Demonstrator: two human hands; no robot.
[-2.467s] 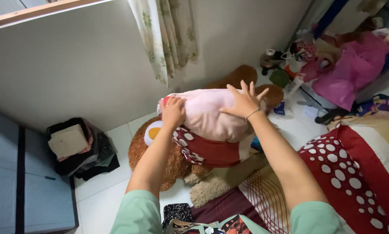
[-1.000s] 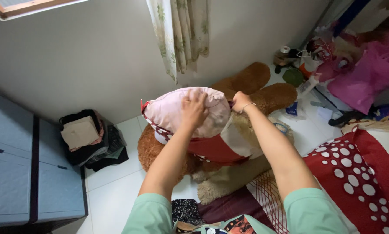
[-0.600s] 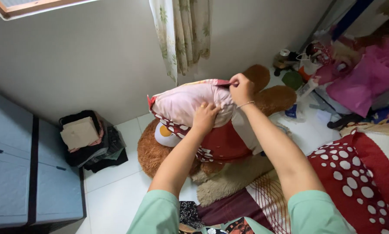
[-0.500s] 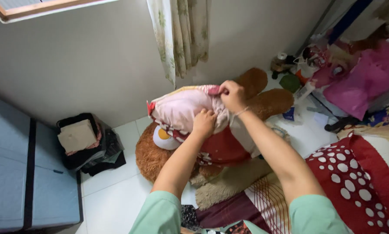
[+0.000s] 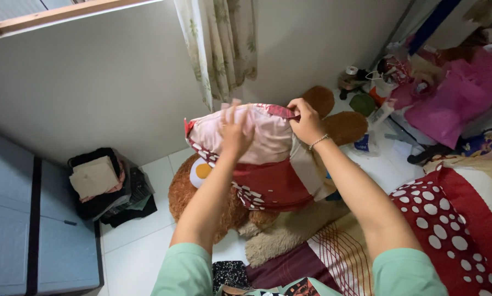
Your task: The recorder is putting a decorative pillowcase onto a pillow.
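Pillow half into its case, held up over the plush bear

Pink pillow (image 5: 251, 134) held in the air, above a big brown teddy bear (image 5: 202, 197) lying on the white floor (image 5: 136, 246) by the wall. Red polka-dot pillowcase (image 5: 268, 183) hanging below and around the pillow's lower part, one edge drawn up over the top right corner.

Right hand (image 5: 306, 121): closed in a pinch on the case edge at that top corner, bracelet at the wrist. Left hand (image 5: 235, 131): flat on the near face of the pillow, fingers spread, slightly blurred; pressing, not gripping as far as can be seen.

Notes on doing this step well, as judgement only:
- Keep the pinch on the hem, not on the pillow itself, so the cloth slides rather than bunches
- Push the filling down and inward with the flat hand while drawing the hem over the corner
- Seat one corner fully before working along the top seam
- Hold pillow clear of the bear to avoid snagging loose cloth

Surroundings: floral curtain (image 5: 224, 49) behind, grey drawers (image 5: 15, 219) at left, pile of dark clothes (image 5: 109, 189) beside them, red spotted bedspread (image 5: 449, 219) at lower right, clutter with pink fabric (image 5: 454, 93) in the far corner
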